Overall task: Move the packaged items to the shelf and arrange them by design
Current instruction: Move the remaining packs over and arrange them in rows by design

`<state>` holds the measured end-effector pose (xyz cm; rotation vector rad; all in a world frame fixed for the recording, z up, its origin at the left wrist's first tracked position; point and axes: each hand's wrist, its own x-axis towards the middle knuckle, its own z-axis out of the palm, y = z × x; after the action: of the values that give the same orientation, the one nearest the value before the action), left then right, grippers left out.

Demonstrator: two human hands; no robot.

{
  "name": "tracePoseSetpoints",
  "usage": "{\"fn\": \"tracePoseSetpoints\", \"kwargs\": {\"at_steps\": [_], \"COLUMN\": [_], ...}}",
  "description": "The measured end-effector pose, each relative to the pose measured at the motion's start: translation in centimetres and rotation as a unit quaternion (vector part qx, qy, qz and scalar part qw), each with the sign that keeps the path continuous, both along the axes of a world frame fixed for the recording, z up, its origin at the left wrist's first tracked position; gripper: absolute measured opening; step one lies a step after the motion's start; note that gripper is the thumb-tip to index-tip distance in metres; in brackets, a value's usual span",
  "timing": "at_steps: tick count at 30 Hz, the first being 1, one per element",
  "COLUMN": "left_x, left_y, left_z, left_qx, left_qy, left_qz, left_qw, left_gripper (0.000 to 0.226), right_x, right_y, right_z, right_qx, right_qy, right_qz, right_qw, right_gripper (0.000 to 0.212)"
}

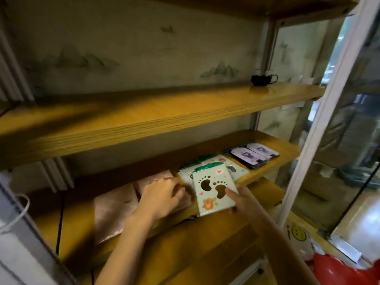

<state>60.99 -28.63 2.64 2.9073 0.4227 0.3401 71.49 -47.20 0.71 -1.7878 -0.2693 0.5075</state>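
- Wooden shelf unit (156,122) with stacked boards; front edge of the upper board thick and running across the view, tilted in the frame.
- Upper board nearly bare: only a small black cup (262,79) near its right end, close to the back wall; plenty of open wood to the left of it.
- White upright post (320,120) bounding the unit on the right, glass panels beyond it.
- Lower board (273,149) holding the packaged items, under a low overhang from the board above.
- At the far right of that board, purple-and-black packets (253,154) lying flat side by side, close to the front edge.
- Left of them, footprint packets (236,168) with green tops lying overlapped.
- Further left, shiny pinkish packets (115,208) spread flat; bare wood at the left end.
- Right hand (243,199) raised in front of the lower board, thumb on the face and fingers behind, closed on a pale green footprint packet (213,192) held upright and slightly tilted, over the board's front edge.
- Left hand (162,197) palm down on the pinkish packets, fingers curled over their right edge; whether gripping or only pressing, cannot tell.
- Red bag (341,270) and a smiley-face package (298,233) low at right, outside the unit.
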Motion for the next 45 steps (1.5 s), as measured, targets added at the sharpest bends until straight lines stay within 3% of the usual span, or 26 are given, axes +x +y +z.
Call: {"fn": "tracePoseSetpoints", "kwargs": {"at_steps": [5,10,20,23,29,38,45], "left_x": [1.5,2.5,2.0,0.6,-3.8,-17.4,-28.3], "left_y": [0.9,0.4,-2.9,-4.1,-5.5,-9.1,-10.8], "left_z": [-0.9,-1.1,-1.6,-2.0,-2.0,-2.1,-2.1], "left_qx": [-0.007,-0.023,0.000,-0.007,0.011,0.014,0.011], "left_qy": [-0.016,-0.019,-0.035,-0.024,-0.031,-0.022,-0.029], "left_qz": [0.086,0.157,0.281,0.302,0.377,0.550,0.640], "left_qw": [0.996,0.987,0.959,0.953,0.926,0.835,0.768], "left_gripper": [0.030,0.026,0.030,0.030,0.024,0.025,0.022], "right_x": [4.8,8.2,11.5,11.1,6.7,-6.9,-18.5], "right_y": [3.0,4.8,4.7,4.6,6.2,9.4,11.3], "right_z": [-0.8,-0.7,-0.5,0.5,2.4,2.6,2.7], "right_qx": [-0.044,-0.164,-0.413,-0.372,-0.256,-0.103,-0.050], "right_qy": [-0.026,-0.124,-0.366,-0.394,-0.426,-0.443,-0.467], "right_qz": [0.069,0.132,0.207,0.244,0.409,0.610,0.665], "right_qw": [0.996,0.970,0.808,0.804,0.765,0.649,0.581], "right_gripper": [0.018,0.034,0.066,0.062,0.025,0.026,0.022]}}
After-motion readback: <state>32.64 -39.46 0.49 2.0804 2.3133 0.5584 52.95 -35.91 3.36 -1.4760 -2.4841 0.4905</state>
